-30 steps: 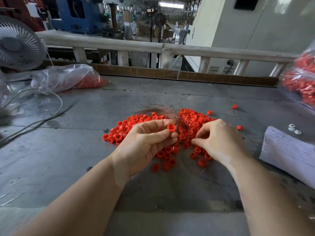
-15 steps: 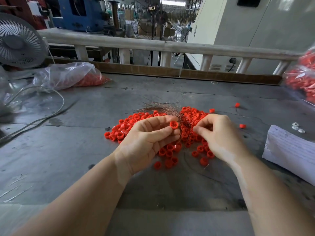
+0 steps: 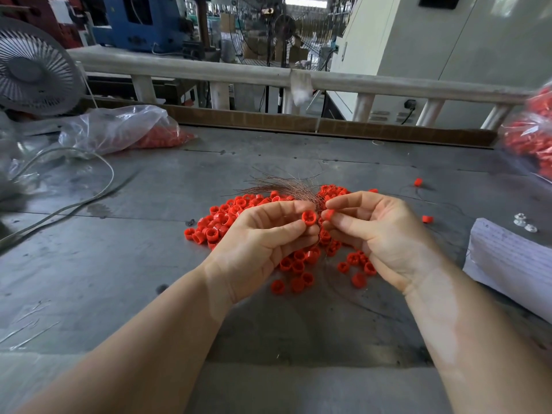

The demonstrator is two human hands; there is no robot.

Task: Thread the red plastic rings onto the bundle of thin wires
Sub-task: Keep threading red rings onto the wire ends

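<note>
A pile of red plastic rings (image 3: 227,216) lies on the grey metal table (image 3: 119,264). Fanning out behind my hands is a bundle of thin coppery wires (image 3: 283,186). My left hand (image 3: 263,243) pinches one red ring (image 3: 309,218) between thumb and fingers, and the wire bundle runs down behind it. My right hand (image 3: 379,234) pinches a second red ring (image 3: 328,214) at its fingertips, right beside the first. How the wires pass through either ring is hidden by my fingers.
A clear bag of red rings (image 3: 125,130) lies at the back left by a fan (image 3: 33,70) and a cable (image 3: 74,201). Another bag of rings (image 3: 531,135) is at the right edge. White lined paper (image 3: 513,261) and small metal nuts (image 3: 524,222) sit at right.
My right hand has risen from the pile with a red ring pinched in its fingertips and moved left, close to my left hand. My left hand keeps its ring and wires.
</note>
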